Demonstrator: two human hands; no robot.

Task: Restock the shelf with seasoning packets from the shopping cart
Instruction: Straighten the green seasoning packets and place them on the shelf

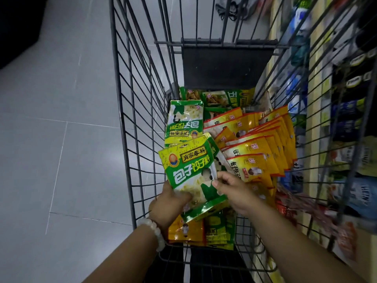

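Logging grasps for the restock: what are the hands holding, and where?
Both hold the green packets: left hand beneath the lower edge, right hand pinching the right edge.

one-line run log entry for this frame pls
phase: gathering in cart | left hand: holds green packets | right hand: pinches same packets | shelf: at right

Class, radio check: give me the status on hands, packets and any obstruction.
Both hands, left and right, gripping green packets. Packets over cart, not shelved. Nothing blocking.
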